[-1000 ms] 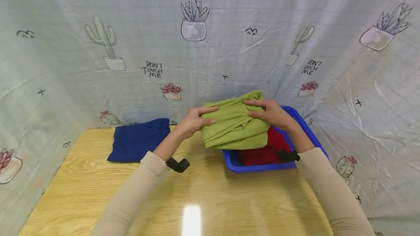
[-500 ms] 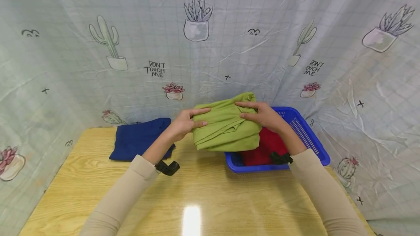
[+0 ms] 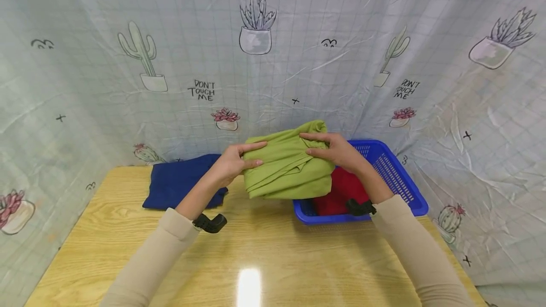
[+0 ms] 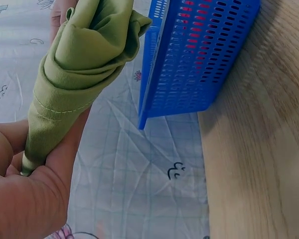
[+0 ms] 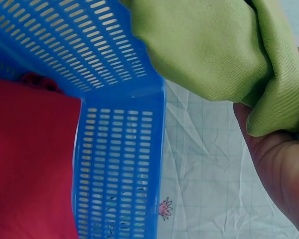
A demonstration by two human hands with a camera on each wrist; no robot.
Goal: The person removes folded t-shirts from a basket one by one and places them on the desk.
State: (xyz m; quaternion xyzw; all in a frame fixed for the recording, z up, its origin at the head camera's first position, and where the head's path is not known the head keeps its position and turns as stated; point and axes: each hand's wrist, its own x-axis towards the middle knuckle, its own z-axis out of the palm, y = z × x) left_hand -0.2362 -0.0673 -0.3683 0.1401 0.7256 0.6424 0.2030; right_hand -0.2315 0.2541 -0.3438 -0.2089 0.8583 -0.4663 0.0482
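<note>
Between my two hands, in the head view, I hold a folded lime-green cloth garment point(image 3: 286, 169) up off the table. My left hand point(image 3: 230, 161) grips its left end, and the left wrist view shows the thumb and fingers pinching the green folds point(image 4: 65, 84). The right hand point(image 3: 339, 151) grips the upper right side, fingers over the front; the right wrist view has the palm under a fold point(image 5: 279, 94). Behind and right of the cloth stands a blue plastic basket point(image 3: 396, 179) with a red folded cloth point(image 3: 345, 193) in it.
A dark blue folded cloth point(image 3: 177, 181) lies on the wooden table point(image 3: 273, 250) at the left, partly behind my left arm. A patterned curtain point(image 3: 290, 75) hangs right behind the table and along both sides.
Both hands have moved the green garment left and slightly down, away from over the basket. More of the basket's right part shows now. The dark blue cloth stays in place.
</note>
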